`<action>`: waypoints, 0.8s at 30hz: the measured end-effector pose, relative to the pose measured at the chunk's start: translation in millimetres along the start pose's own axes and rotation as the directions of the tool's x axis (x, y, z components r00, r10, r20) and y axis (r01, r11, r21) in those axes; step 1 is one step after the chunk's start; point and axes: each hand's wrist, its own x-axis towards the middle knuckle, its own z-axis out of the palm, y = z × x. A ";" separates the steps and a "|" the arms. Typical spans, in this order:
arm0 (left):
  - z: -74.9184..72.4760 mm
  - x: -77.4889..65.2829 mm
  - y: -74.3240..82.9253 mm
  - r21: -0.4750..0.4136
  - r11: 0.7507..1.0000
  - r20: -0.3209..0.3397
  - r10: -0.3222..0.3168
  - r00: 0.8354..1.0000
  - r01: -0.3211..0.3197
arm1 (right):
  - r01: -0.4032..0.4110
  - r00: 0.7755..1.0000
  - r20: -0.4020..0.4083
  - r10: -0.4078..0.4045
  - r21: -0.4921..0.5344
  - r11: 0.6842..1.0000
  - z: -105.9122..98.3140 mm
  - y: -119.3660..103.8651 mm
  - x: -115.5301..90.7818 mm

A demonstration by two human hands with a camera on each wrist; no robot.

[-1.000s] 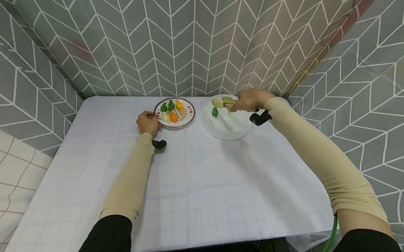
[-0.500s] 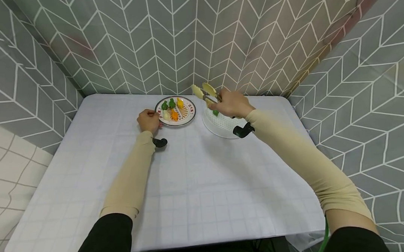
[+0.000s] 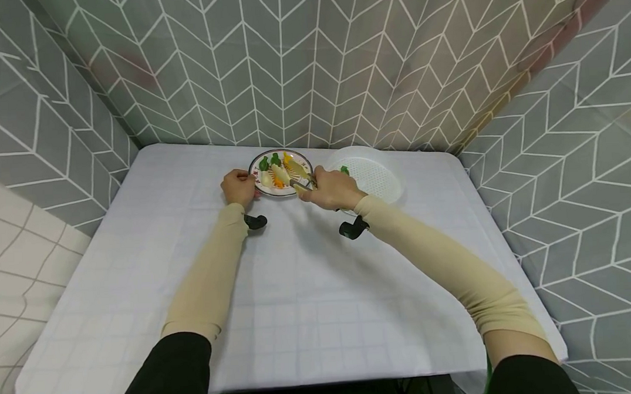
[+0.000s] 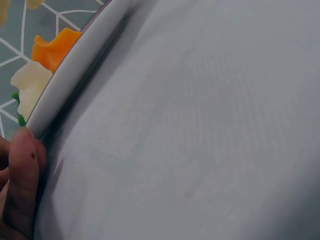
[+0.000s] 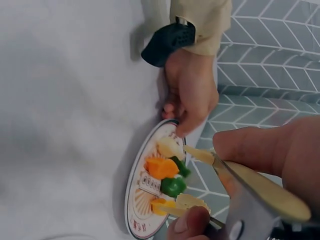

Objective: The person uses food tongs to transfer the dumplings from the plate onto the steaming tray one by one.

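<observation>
My left hand (image 3: 237, 187) pinches the near-left rim of a round patterned plate (image 4: 75, 75), its thumb on the edge in the left wrist view. On the plate lie several small vegetable-like pieces: a white one (image 5: 170, 148), an orange one (image 5: 161, 168), green ones (image 5: 173, 186) and a yellow one (image 5: 161, 205). Over the plate's right side, my right hand (image 3: 333, 188) grips metal tongs (image 5: 265, 190) with pale yellow ends. The tongs' ends stand apart above the pieces, one near the white piece and the other near the yellow.
Right of the plate stands a round white perforated tray (image 3: 380, 179), partly behind my right hand, with a green piece (image 3: 344, 170) on it. A white cloth (image 3: 299, 315) covers the table. Patterned wall covering (image 3: 299, 62) rises at the back.
My right hand has carried the tongs leftward from above the perforated tray to over the plate. My left hand stays at the plate's rim.
</observation>
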 end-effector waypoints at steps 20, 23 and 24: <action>0.0 -4.0 0.8 0.041 0.999 -0.011 0.017 1.000 -0.016 | -0.012 1.000 0.029 0.012 -0.016 1.000 25.4 -1.2 13.8; -0.4 -4.5 0.9 0.038 0.999 -0.009 0.016 1.000 -0.016 | -0.016 0.999 0.035 0.016 -0.020 1.000 27.4 -0.4 16.2; -0.6 -4.6 0.8 0.040 0.999 -0.010 0.018 1.000 -0.018 | -0.018 0.999 0.037 0.019 -0.022 1.000 28.2 -0.1 17.0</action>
